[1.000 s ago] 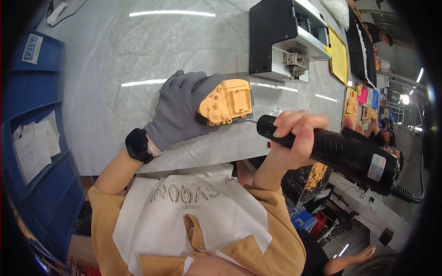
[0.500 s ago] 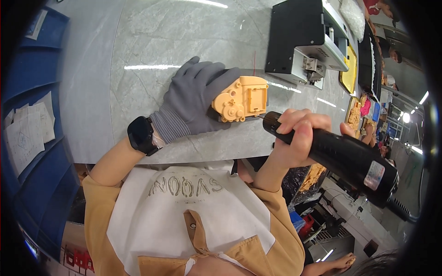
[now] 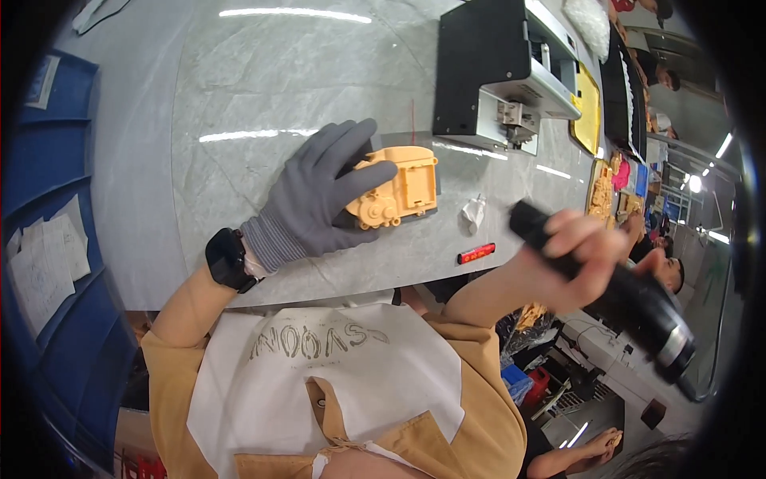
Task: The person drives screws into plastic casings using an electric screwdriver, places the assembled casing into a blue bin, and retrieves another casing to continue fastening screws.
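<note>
The gloved left hand (image 3: 315,188) clasps the orange casing (image 3: 416,185), roughly parallel to the worktop's (image 3: 303,88) front edge; farther right, the right hand (image 3: 586,254) grips an electric screwdriver (image 3: 640,310).

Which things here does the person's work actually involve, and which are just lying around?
In hand:
- orange plastic housing, under the gloved left hand's thumb
- black corded tool, gripped in the bare right hand

Apparently just lying or standing by:
- small crumpled white piece
- red stick-shaped item
- black-and-silver machine
- papers at the blue bins
</note>
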`<state>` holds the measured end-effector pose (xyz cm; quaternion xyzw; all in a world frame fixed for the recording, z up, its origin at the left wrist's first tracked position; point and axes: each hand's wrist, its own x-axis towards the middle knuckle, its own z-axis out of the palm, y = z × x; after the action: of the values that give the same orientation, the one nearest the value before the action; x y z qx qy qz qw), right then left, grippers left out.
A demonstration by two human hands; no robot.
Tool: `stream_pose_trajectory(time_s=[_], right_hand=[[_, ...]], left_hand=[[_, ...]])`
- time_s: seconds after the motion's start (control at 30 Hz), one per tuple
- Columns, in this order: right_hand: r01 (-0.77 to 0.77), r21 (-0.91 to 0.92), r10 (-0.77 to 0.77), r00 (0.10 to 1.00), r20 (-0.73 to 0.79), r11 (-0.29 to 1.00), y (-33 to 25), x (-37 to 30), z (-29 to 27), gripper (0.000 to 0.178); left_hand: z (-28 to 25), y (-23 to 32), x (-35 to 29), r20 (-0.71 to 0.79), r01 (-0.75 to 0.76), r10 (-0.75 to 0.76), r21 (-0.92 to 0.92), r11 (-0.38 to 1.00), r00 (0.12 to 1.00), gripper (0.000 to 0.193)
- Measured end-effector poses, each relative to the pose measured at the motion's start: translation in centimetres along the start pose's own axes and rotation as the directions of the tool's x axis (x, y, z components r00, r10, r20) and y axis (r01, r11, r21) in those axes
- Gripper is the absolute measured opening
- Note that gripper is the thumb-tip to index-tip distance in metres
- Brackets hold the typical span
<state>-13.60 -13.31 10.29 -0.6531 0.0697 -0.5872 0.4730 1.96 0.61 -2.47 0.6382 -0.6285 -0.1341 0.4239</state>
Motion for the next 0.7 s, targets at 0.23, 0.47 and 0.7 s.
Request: stream_pose_trajectory(time_s=[0.23, 0.47, 0.7], right_hand=[[0.044, -0.359, -0.125, 0.971, -0.204, 0.932, 7.8, 5.6, -2.3, 0.057], [-0.086, -0.292, 0.035, 0.984, -0.173, 0.952, 6.1, 3.2, -2.4, 0.064], [-0.177, 0.094, 0.181, 0.982, -0.044, 0.98, -1.6, -4.2, 2.8, 0.067]], left_hand=[[-0.4, 0.1, 0.6, 0.041, 0.009, -0.009, -0.002, 1.0, 0.999, 0.082], [-0.6, 0.0, 0.2, 0.031, 0.022, -0.022, 0.002, 1.0, 0.999, 0.081], [-0.3, 0.0, 0.1, 0.003, 0.0, 0.0, 0.011, 1.0, 1.0, 0.077]])
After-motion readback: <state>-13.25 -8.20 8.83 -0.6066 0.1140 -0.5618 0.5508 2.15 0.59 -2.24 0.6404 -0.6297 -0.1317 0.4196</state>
